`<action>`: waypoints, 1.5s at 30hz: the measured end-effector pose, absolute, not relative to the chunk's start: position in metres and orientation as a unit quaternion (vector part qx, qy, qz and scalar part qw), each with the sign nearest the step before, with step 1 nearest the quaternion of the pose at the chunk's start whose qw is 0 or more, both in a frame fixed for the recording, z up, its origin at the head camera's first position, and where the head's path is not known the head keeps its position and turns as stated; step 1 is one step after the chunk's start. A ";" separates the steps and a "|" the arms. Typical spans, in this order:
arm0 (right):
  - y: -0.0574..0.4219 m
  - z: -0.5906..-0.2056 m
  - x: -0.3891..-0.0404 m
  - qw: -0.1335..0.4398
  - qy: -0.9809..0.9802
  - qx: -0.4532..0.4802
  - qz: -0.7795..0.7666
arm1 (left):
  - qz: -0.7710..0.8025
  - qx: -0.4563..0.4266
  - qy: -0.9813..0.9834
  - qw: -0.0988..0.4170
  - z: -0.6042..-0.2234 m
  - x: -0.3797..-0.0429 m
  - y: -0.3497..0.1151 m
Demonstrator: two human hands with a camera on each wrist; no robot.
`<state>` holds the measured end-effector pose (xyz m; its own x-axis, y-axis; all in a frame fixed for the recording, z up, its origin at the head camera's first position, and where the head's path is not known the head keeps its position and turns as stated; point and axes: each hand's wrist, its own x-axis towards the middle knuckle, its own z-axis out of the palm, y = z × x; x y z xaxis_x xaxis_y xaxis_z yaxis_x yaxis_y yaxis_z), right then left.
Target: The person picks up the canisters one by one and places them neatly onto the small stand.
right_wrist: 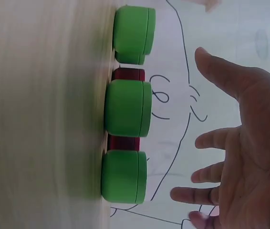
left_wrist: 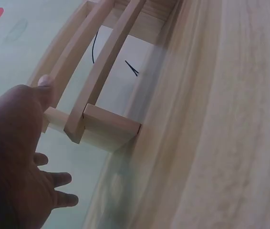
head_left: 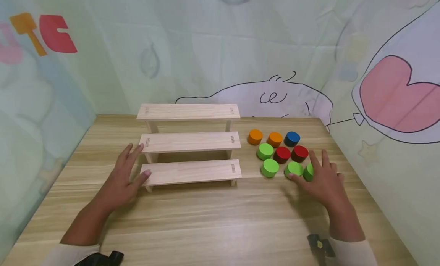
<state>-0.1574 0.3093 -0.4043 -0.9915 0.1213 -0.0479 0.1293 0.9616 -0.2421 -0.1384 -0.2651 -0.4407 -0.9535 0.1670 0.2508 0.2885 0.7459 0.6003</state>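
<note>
The green discs [head_left: 295, 169] sat in the front row of a tight cluster on the right of the wooden table [head_left: 220, 216], and the right hand [head_left: 324, 182] hovered over them with fingers spread and relaxed, gripping nothing. Its thumb looked to be at or just touching the middle green disc; the right wrist view showed three green discs [right_wrist: 127, 109] lined up on edge to the camera with the palm apart from them, so contact could not be confirmed. Behind them lay two red discs [head_left: 290, 154], another green one [head_left: 265, 151], two orange discs [head_left: 265, 137] and a blue disc [head_left: 292, 139], all nearly touching.

That packing was the hazard: fingers coming down wide could nudge a neighbour, and these round pieces would probably roll if tipped onto an edge. The rightmost green disc [head_left: 309, 171] was half hidden under the fingers, so a blind pinch might catch two at once.

Over on the left, the left hand [head_left: 125, 178] rested open against the end of the three-step wooden rack [head_left: 190, 144], thumb at the lowest step [head_left: 190, 171]. The rack looked light; a push from that side could slide it towards the discs.
</note>
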 end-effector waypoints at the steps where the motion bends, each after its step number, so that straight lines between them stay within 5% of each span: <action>1: 0.311 -0.405 -0.157 0.015 0.990 0.065 -0.122 | -0.342 -0.126 -0.926 0.095 -0.442 -0.139 -0.265; 18: 0.356 -0.410 -0.158 0.040 0.976 0.027 -0.212 | -0.516 -0.170 -0.838 0.042 -0.463 -0.145 -0.268; 45: 0.388 -0.434 -0.167 0.059 0.959 0.008 -0.277 | -0.527 -0.144 -0.837 0.034 -0.465 -0.142 -0.261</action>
<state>-0.1674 0.3883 -0.4345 -0.9928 -0.0170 -0.1187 0.0490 0.8462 -0.5307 -0.1421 -0.2609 -0.4654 -0.9564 0.2050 0.2080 0.2761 0.4027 0.8727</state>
